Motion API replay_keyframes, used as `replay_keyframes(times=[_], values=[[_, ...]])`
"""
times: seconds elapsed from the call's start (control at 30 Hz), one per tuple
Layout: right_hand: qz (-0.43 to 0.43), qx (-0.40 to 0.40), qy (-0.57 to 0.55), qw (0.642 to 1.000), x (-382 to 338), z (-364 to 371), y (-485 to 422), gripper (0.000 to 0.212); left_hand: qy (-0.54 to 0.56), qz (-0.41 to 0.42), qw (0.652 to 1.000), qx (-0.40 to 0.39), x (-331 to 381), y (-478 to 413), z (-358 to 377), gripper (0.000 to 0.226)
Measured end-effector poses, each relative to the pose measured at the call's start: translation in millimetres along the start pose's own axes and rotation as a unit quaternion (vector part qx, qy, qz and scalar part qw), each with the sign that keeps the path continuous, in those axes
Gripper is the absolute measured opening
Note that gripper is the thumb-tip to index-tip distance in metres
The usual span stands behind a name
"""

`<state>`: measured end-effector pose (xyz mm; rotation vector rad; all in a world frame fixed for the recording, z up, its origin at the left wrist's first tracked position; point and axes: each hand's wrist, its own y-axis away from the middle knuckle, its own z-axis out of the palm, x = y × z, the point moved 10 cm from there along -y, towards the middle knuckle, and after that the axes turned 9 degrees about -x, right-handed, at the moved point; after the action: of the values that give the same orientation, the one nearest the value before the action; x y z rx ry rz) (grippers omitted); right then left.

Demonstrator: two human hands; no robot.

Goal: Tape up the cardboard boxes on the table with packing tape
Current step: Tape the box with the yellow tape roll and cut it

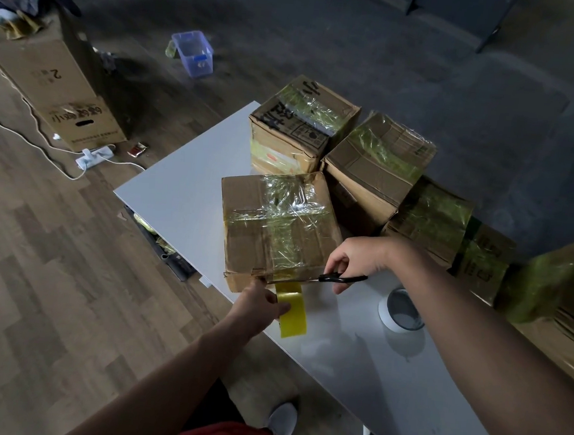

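A cardboard box (254, 221) with crossed clear tape on its lid sits near the front edge of the white table (185, 188). My left hand (258, 306) grips a yellow roll of packing tape (291, 312) just below the box's front face, a strip running up to the box. My right hand (354, 258) holds black scissors (341, 278) at the box's front right corner, blades at the tape strip. Whether the blades are closed I cannot tell.
Several taped boxes (303, 126) (379, 162) (449, 230) stand behind and to the right. A white tape roll (400, 312) lies on the table by my right arm. On the floor are a large carton (65, 97), a power strip (94, 157) and a blue bin (193, 53).
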<state>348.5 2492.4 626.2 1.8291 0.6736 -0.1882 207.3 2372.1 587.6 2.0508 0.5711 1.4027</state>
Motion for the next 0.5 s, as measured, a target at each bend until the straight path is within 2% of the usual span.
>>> replay_keyframes(times=[0.3, 0.37, 0.43, 0.5], values=[[-0.011, 0.006, 0.006, 1.0, -6, -1, 1, 0.028, -0.004, -0.006, 1.0, -0.005, -4, -3, 0, 0.051], [-0.008, 0.004, 0.01, 1.0, -5, 0, 3, 0.027, 0.001, -0.001, 1.0, -0.012, -4, -3, 3, 0.068], [-0.004, 0.001, 0.012, 1.0, -4, 3, 6, 0.026, 0.036, 0.01, 0.999, -0.024, -5, -3, 7, 0.1], [-0.002, 0.012, -0.005, 1.0, 0, 5, 10, 0.027, 0.036, 0.019, 0.999, -0.022, -7, -5, 5, 0.111]])
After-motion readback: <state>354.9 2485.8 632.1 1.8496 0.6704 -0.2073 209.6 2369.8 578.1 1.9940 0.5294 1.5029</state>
